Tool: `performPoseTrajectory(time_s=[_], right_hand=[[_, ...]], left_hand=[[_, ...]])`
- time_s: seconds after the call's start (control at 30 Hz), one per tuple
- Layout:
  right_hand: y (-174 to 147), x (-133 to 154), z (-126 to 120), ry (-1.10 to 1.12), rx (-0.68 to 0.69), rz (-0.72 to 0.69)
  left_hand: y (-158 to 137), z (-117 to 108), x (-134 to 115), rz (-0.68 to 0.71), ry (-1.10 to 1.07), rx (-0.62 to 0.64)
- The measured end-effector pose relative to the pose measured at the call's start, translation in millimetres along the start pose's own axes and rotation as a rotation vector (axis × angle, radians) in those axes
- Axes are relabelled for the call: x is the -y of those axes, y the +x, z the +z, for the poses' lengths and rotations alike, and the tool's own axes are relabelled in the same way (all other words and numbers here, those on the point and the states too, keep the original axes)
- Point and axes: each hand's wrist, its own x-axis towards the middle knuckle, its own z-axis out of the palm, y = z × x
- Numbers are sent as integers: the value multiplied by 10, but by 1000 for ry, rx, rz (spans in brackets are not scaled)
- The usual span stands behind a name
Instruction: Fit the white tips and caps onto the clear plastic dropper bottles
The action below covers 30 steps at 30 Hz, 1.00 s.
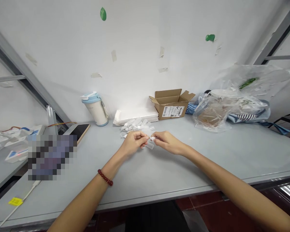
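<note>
My left hand [134, 141] and my right hand [168, 142] meet over the middle of the grey table, fingertips almost touching. A small white plastic piece [152, 138] sits in the pinch of my right thumb and fingers. My left fingers are closed too, right beside that piece; what they grip is too small and partly hidden. Just behind and below the hands lies a loose pile of small translucent plastic bottles [137, 123], some with white tips. One clear bottle [149, 145] rests on the table under my fingers.
Behind the pile are a stack of white sheets [135, 115] and an open cardboard box [172, 108]. A cream tumbler with a blue lid [96, 109] stands left of them. Plastic bags [215, 112] fill the right back. A phone [81, 132] and cables lie left.
</note>
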Motion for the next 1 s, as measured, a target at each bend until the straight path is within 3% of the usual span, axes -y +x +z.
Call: performPoseTrajectory(time_s=[0.4, 0.73, 0.87, 1.0], right_hand=[[15, -68, 20, -153, -55, -74], [93, -409, -53, -238, -289, -53], [110, -475, -11, -255, -273, -57], [116, -488, 41, -273, -233, -67]], left_hand=[[55, -36, 16, 37, 71, -12], [176, -269, 100, 129, 82, -502], [238, -315, 237, 215, 208, -602], [282, -353, 340, 268, 406, -607]])
